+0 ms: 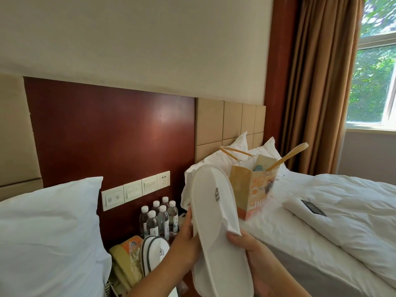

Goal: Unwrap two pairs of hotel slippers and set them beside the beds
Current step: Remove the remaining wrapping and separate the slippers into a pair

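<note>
A grey-trimmed slipper pair (157, 251) lies at the nightstand's front edge, before the water bottles (159, 217). Should either grip loosen, the held slipper (214, 215) would likely drop among them. The left hand (186, 234) curls round its left edge; the right hand (255, 254) pinches its upper. It hangs between the beds, long axis near upright, toe up, heel toward the person.

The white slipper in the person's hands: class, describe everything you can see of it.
The white slipper looks like thin soft cloth, flattened, with a small dark logo on its toe cover. It is held up, toe high, heel toward the camera. The left hand grips its left edge; the right hand pinches the toe cover's rim.
</note>
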A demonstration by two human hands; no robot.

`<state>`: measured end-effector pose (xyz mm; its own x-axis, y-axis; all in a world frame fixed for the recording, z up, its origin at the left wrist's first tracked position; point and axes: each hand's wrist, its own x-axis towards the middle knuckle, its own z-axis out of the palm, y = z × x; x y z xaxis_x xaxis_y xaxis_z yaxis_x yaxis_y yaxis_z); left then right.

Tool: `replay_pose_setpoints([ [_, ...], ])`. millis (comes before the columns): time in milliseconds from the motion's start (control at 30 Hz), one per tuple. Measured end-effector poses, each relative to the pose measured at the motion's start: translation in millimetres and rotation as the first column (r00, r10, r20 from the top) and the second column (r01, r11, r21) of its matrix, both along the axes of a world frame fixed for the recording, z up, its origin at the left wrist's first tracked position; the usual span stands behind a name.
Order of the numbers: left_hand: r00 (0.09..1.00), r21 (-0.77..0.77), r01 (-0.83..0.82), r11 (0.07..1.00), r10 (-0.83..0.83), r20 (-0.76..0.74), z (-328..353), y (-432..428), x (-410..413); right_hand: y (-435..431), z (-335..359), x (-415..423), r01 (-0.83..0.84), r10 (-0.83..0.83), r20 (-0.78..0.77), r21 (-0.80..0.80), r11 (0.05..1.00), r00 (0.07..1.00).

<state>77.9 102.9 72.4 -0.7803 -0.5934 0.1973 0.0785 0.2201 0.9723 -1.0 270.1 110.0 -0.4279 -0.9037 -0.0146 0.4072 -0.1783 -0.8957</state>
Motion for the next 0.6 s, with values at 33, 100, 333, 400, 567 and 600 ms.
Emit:
replay_pose_setpoints([
  [33, 0.998, 0.010, 0.066, 0.998, -0.066, 0.001, 1, 1, 3, 0, -1, -1, 0.014, -0.014, 0.010, -0.004, 1.000, 1.000],
  [100, 0.992, 0.009, 0.125, 0.992, -0.125, 0.019, 3, 1, 8, 1, -1, -2, 0.027, -0.027, 0.012, 0.006, 1.000, 1.000],
  [333, 0.997, 0.111, 0.035, 0.993, -0.026, -0.077, 14, 4, 19, -1, -6, -4, 0.163, -0.164, 0.021, 0.036, 0.986, 0.986],
  [400, 0.996, 0.137, 0.059, 0.989, -0.049, -0.072, 15, 6, 18, -4, -9, -5, 0.205, -0.206, 0.007, 0.030, 0.978, 0.979],
  [567, 0.995, 0.165, 0.035, 0.986, -0.019, -0.095, 17, 10, 15, -9, -8, -1, 0.173, -0.175, -0.066, -0.036, 0.984, 0.982],
  [600, 0.994, 0.180, 0.011, 0.984, 0.008, -0.106, 16, 7, 15, -8, -7, -1, 0.176, -0.179, -0.084, -0.040, 0.984, 0.980],
])
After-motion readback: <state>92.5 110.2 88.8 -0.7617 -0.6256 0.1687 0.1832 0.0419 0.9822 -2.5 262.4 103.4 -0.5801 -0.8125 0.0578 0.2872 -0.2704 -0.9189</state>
